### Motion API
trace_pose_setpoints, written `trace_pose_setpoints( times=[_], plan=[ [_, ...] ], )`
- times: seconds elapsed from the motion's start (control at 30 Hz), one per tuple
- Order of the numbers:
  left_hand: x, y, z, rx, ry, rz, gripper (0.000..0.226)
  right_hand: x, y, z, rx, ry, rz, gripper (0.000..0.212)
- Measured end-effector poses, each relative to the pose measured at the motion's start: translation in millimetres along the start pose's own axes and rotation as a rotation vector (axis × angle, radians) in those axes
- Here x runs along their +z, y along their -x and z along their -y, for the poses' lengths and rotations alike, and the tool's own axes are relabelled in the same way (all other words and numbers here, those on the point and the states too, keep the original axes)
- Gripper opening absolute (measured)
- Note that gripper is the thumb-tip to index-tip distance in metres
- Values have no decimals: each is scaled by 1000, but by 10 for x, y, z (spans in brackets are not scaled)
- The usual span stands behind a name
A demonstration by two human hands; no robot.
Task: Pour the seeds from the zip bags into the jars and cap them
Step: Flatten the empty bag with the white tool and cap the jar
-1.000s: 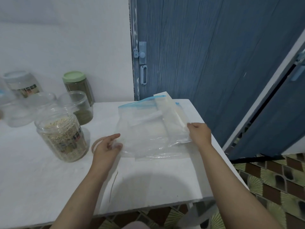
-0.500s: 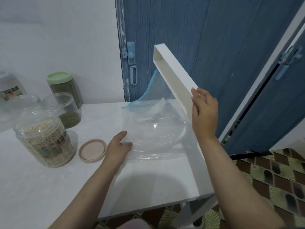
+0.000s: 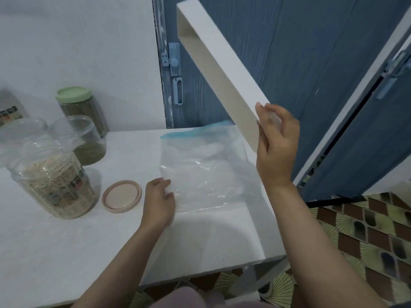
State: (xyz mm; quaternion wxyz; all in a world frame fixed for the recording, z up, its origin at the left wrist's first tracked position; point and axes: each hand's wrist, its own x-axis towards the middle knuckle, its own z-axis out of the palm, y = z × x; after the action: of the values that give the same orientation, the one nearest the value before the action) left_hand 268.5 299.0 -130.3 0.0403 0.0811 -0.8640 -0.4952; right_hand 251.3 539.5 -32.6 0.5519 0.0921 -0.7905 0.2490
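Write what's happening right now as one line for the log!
left hand: presses clear zip bag on white table | right hand: holds long white rectangular tube raised | pink round lid: off

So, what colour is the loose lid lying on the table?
Pale pink lid, clearest in the head view.

Right hand (image 3: pixel 274 138) lifts white board (image 3: pixel 219 70); left hand (image 3: pixel 159 198) pins zip bag (image 3: pixel 204 167).
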Motion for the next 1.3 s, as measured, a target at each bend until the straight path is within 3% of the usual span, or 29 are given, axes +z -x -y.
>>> trace_pose_setpoints(
  times=[0.13, 0.2, 0.37, 0.5, 0.73, 0.93, 1.13, 1.3],
  plan=[
    [-73, -26, 8, 26, -29, -23, 43, 65, 11, 102, 127, -71, -62, 36],
    [-91, -34, 35, 29, -77, 10, 45, 87, 53, 164, 276, -168, -46, 33],
    [-117, -78, 59, 157, -383, 71, 48, 162, 301, 443, 691, -352, 262, 34],
    [-101, -60, 45, 154, -679, 129, 52, 288, 553, 644, 861, -453, 482, 43],
    [-9, -62, 106, 186, -806, 170, 57, 522, 858, 749, 778, -320, 721, 47],
    [1, -83, 217, 162, -784, 264, 57, 550, 963, 662, 527, -12, 891, 61],
    [-15, -98, 252, 166, -798, 295, 57, 425, 939, 402, 523, 311, 1025, 55],
    [-17, -103, 288, 176, -771, 283, 56, 213, 760, 125, 709, 327, 1058, 39]
  ],
)
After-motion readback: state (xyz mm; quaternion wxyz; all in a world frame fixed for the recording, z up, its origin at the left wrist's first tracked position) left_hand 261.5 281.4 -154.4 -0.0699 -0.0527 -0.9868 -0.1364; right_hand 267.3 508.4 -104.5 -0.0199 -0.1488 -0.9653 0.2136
